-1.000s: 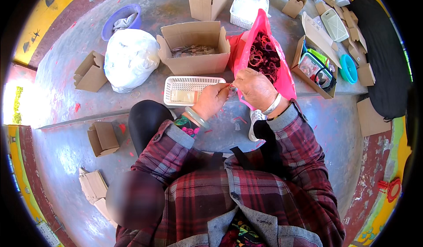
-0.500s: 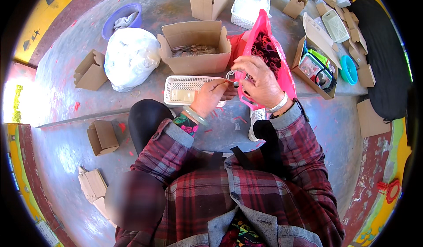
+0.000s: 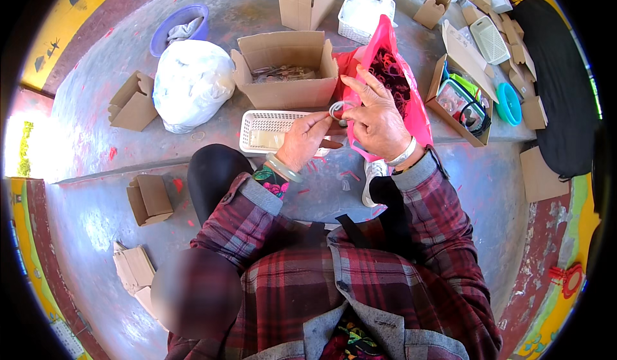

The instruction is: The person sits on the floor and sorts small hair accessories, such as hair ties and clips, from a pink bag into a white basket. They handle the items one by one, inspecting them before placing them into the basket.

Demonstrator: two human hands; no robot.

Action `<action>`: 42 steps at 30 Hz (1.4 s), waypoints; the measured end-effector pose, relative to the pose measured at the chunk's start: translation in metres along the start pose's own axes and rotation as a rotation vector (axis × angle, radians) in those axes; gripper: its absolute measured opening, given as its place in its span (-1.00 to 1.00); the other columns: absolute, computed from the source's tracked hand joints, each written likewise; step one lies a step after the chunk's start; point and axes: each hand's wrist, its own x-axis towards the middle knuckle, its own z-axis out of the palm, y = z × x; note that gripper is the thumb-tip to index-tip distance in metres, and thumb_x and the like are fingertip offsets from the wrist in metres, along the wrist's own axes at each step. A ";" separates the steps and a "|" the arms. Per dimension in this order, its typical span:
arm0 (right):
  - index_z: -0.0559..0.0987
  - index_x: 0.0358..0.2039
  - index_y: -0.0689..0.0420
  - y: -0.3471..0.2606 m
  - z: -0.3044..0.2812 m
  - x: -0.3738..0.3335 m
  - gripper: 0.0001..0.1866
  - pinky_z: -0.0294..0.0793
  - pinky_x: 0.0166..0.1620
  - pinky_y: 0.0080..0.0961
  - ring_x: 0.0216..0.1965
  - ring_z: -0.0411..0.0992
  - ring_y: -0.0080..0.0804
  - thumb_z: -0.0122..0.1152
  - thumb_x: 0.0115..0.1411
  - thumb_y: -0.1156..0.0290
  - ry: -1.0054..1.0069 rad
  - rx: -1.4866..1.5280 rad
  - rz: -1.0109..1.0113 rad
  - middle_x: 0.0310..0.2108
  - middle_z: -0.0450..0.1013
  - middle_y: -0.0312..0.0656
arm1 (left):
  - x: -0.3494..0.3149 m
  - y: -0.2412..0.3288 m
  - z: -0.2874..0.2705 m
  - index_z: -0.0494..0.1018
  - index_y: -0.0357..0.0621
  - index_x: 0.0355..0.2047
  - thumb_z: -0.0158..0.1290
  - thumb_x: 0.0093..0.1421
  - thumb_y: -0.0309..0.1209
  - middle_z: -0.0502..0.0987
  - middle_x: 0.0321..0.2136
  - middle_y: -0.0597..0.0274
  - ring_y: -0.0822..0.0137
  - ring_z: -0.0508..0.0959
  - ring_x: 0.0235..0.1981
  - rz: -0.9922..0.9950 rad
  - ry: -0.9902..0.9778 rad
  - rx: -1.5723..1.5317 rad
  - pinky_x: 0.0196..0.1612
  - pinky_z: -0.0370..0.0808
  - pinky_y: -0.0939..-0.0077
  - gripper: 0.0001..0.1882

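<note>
Between my two hands is a pale grey looped cord [image 3: 336, 107], which looks like a hair tie, with a small greyish piece at its lower end. My left hand [image 3: 304, 140] pinches it from the left; its fingertips are partly hidden. From the right, my right hand [image 3: 376, 119] holds the same loop between thumb and bent fingers, while other fingers point up and away. Under my left hand stands a white plastic basket [image 3: 247, 128] with a flat yellowish packet [image 3: 265, 139] in it. Behind my right hand lies an open pink bag [image 3: 421, 125] filled with dark, tangled loops [image 3: 389, 74].
An open cardboard box [image 3: 283, 95] with small packed pieces stands beyond the basket. Left of it are a stuffed white plastic bag [image 3: 193, 87] and a purple basin [image 3: 157, 38]. To the right are a filled carton [image 3: 463, 125] and a turquoise bowl [image 3: 508, 103]. A step edge [image 3: 128, 171] crosses the floor.
My right hand has turned slightly, and its upper fingers have straightened and spread upward. The loop stays between both hands. My left hand has shifted only a little.
</note>
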 end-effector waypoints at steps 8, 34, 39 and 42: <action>0.59 -0.57 0.12 -0.001 0.004 0.000 -0.80 0.14 0.09 -0.08 0.22 0.01 0.03 0.01 -0.19 0.60 -0.097 0.052 -0.014 0.09 0.24 -0.02 | 0.001 -0.008 -0.002 0.30 -0.35 -0.05 -0.27 0.28 -0.36 0.48 -0.21 0.09 0.31 0.54 -0.24 -0.019 -0.002 -0.055 -0.28 0.57 0.50 -0.65; 0.58 -0.58 0.07 0.007 0.012 -0.009 -0.86 0.07 0.18 -0.12 0.21 0.01 0.11 0.10 -0.23 0.51 -0.247 0.145 0.095 0.11 0.19 0.09 | -0.001 -0.009 0.003 0.30 -0.34 -0.04 -0.24 0.26 -0.32 0.45 -0.21 0.12 0.35 0.51 -0.20 -0.061 0.018 -0.124 -0.29 0.56 0.48 -0.63; 0.59 -0.56 0.07 0.013 0.021 -0.014 -0.85 0.10 0.16 -0.12 0.13 0.14 0.01 0.12 -0.23 0.47 -0.288 0.156 0.045 -0.12 0.39 0.05 | 0.000 -0.012 0.008 0.31 -0.32 -0.05 -0.24 0.26 -0.32 0.45 -0.22 0.12 0.36 0.51 -0.23 -0.068 0.018 -0.059 -0.32 0.56 0.47 -0.64; 0.60 -0.51 0.02 0.013 0.019 -0.011 -0.83 0.32 -0.04 -0.17 -0.10 0.35 -0.06 0.11 -0.18 0.37 -0.427 0.096 0.053 -0.39 0.47 -0.01 | -0.001 -0.010 0.010 0.33 -0.29 -0.05 -0.24 0.26 -0.31 0.45 -0.23 0.13 0.37 0.50 -0.27 -0.048 0.028 -0.018 -0.36 0.56 0.48 -0.64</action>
